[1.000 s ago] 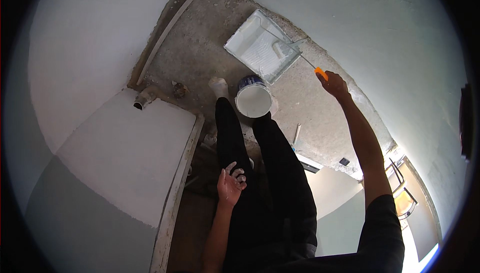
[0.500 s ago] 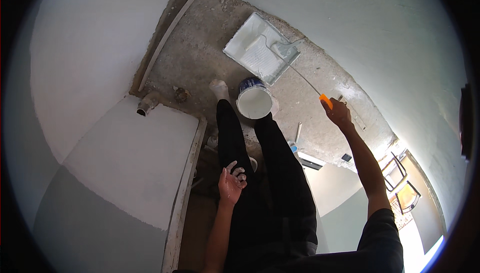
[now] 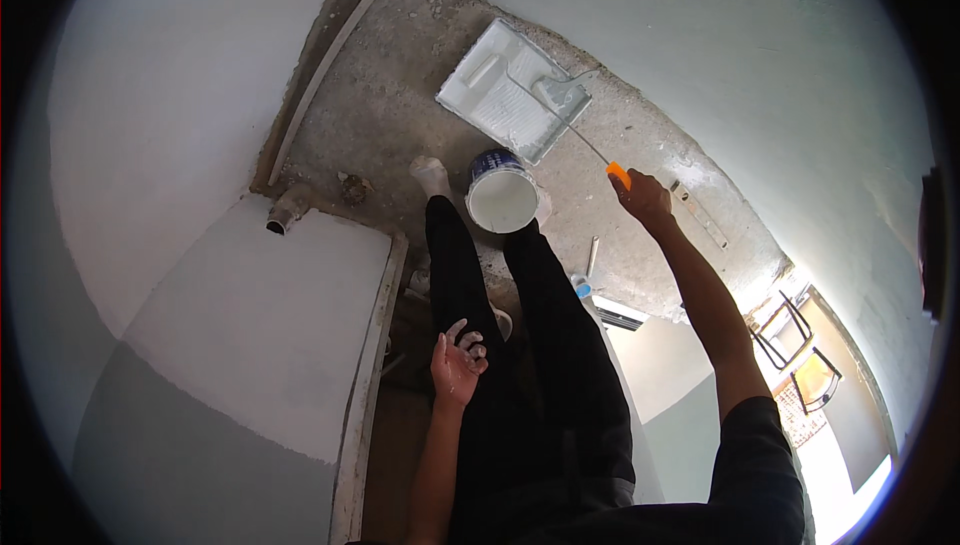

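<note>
My right hand grips the orange handle of a paint roller. Its thin wire frame reaches into a paint-smeared tray on the floor, where the pale roller head lies at the tray's left part. A flat pale tool rests across the tray's right part. Close to the tray, a blue-labelled bucket of white paint stands by my feet. My left hand, speckled with white, is held over my thigh with the palm turned up. Its fingers are loosely bent and apart, with nothing in them.
Walls rise along the tray's far side and at the left. A pipe stub sticks up by the low white wall. A level-like bar lies right of my hand. Farther right are a chair and a bright opening.
My right hand has moved left with the roller handle, closer to the tray. The whole view has shifted slightly. My left hand stays over my thigh in the same pose.
</note>
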Demonstrator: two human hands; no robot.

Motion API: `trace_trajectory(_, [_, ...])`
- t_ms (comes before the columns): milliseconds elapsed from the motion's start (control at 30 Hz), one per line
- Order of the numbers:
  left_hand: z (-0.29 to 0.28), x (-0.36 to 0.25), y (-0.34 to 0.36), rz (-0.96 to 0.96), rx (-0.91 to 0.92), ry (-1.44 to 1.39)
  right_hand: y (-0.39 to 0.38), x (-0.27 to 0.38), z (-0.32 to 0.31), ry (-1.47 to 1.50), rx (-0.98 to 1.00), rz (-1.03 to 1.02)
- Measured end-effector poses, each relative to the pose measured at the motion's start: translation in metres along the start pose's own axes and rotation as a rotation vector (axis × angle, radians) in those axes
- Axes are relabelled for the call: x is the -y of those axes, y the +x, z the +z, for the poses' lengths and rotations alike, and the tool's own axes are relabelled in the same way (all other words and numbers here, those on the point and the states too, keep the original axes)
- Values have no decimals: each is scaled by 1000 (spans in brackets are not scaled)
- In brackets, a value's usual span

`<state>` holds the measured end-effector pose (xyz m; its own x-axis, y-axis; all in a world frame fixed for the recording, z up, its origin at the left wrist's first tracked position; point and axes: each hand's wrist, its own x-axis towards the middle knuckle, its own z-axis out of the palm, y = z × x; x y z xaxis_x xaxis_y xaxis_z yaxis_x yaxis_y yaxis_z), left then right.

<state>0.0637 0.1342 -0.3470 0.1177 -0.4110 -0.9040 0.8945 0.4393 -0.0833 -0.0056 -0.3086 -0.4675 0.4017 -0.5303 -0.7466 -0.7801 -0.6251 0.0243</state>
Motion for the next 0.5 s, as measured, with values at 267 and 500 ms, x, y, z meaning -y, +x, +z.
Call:
trace_trajectory(267, [-7, 4, 1, 1, 16, -40, -63, -43, 36, 25, 65, 95])
trace_trajectory(500, [-9, 2, -1, 1, 33, -26, -39, -6, 39, 72, 62, 86])
